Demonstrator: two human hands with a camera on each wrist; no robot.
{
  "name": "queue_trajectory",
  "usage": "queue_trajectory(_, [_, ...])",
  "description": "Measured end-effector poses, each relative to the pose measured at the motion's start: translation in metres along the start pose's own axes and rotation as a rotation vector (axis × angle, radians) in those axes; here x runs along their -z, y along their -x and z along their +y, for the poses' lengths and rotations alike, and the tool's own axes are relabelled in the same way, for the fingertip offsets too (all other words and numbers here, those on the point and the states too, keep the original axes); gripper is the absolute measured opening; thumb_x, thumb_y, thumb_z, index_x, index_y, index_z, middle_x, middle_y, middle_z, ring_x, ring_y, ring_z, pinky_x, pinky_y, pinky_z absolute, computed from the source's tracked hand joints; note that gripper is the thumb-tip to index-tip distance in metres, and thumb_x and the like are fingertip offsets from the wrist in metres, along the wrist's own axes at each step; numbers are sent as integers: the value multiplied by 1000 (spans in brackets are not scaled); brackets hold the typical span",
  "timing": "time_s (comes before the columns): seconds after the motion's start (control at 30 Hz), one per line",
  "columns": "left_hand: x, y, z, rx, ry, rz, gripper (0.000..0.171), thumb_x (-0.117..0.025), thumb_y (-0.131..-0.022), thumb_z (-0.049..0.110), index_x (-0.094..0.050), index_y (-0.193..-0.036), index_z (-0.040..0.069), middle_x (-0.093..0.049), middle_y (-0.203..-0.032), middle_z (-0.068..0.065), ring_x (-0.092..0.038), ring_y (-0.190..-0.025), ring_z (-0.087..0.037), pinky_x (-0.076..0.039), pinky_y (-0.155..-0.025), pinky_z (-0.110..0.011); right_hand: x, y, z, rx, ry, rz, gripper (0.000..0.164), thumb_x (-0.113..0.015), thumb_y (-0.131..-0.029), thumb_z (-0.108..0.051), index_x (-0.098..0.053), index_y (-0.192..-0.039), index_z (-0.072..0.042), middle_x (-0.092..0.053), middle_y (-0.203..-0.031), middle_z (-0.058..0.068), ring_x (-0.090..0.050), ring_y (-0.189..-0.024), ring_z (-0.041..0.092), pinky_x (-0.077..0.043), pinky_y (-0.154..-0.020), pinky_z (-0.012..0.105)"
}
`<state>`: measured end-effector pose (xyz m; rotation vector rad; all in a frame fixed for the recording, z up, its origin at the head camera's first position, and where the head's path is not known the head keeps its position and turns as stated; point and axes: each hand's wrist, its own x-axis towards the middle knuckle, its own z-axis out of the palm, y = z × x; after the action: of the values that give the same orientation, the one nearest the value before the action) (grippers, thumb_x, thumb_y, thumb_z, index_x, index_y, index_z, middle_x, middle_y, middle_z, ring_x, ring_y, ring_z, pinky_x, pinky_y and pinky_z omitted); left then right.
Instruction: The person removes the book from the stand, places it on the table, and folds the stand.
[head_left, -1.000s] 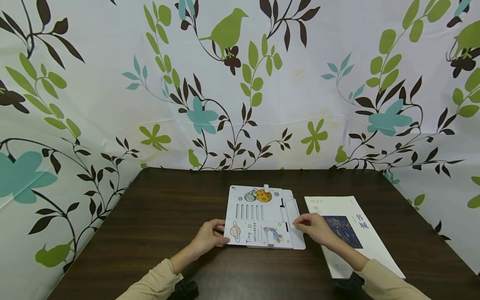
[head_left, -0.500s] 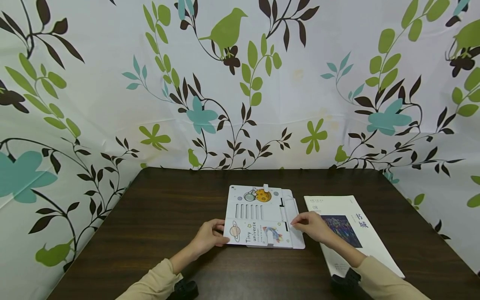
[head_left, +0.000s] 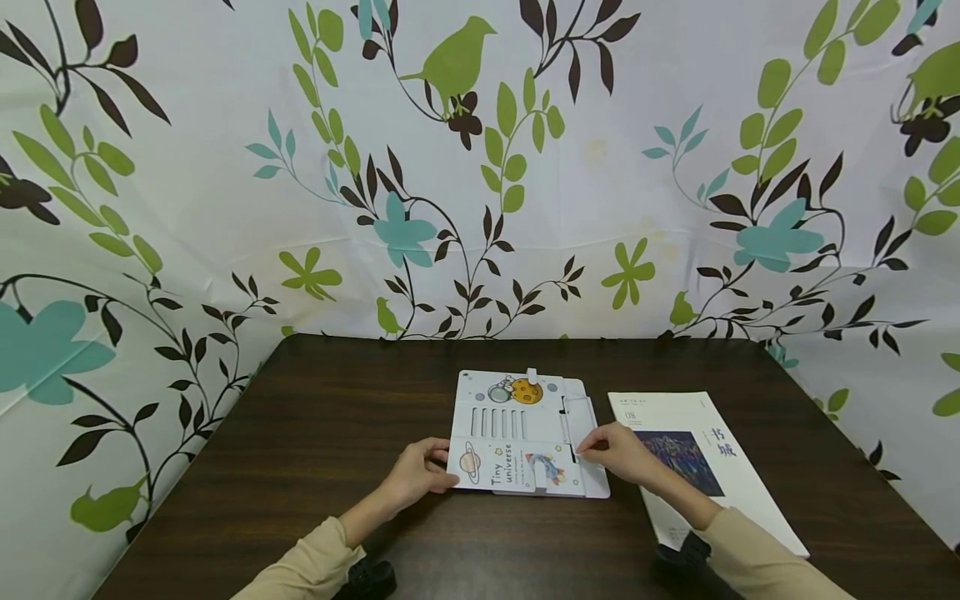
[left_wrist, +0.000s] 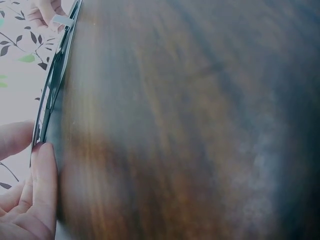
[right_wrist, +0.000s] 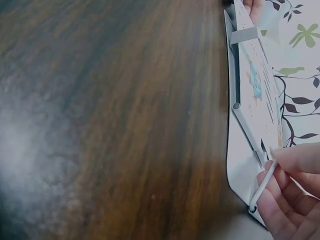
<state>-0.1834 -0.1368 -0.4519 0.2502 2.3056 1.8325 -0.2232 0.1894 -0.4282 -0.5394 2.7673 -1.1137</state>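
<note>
A white folding book stand [head_left: 486, 457] with space drawings and the words "Tiny universe" lies near the middle of the dark table. My left hand [head_left: 418, 468] pinches its left edge, thumb on top and fingers beneath, as the left wrist view shows at the stand's thin edge [left_wrist: 50, 92]. On the opposite side my right hand [head_left: 624, 454] is over the plain white back panel [head_left: 596, 481]. In the right wrist view, that hand's thumb and fingers pinch a thin white support bar [right_wrist: 263, 186], which tilts up from a pivot at the panel's corner.
A cream book [head_left: 738, 500] with a dark blue picture lies to the right, partly under my right forearm. Small page clips [right_wrist: 245, 36] stick out at the stand's edges. A patterned cloth [head_left: 480, 275] hangs behind the table [head_left: 360, 392].
My right hand has shifted slightly left over the back panel, toward the dark slot. The left hand, the stand and the book stay where they were.
</note>
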Motion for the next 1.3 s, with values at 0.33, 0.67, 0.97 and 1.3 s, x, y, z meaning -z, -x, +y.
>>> queue_trajectory(0.33, [0,1,3,-5,8,2,54,-69,-71,-9,-44,-118,-18,-55,-95,-18,-61,-72,-17,-54,-60,-34,0,-5,-4,63,69,-29,5,-66,-76,-1,-69,-72,-1,-64,-71,3,-48,-63,11,-41,-54,21])
queue_trajectory(0.67, [1,1,2,-3,6,-8,54,-69,-71,-8,-44,-118,-17,-56,-95,-17,-60,-71,-16,-54,-60,-34,-11,1,-19,164,25,51,12,-65,-78,-3,-68,-88,3,-66,-82,7,-60,-73,17,-52,-64,24])
queue_trajectory(0.97, [0,-1,0,6,1,0,53,-69,-71,-8,-45,-117,-16,-55,-96,-18,-60,-71,-16,-54,-60,-34,-37,10,-31,165,-48,0,35,-76,-70,-22,-67,-94,1,-63,-89,4,-59,-82,19,-52,-75,28])
queue_trajectory(1.3, [1,-2,-1,-24,-12,-6,51,-68,-70,-11,-45,-115,-19,-55,-93,-20,-59,-70,-16,-54,-59,-34,-46,11,-28,271,71,52,35,-80,-65,-23,-67,-91,-3,-61,-84,-2,-55,-77,11,-50,-70,26])
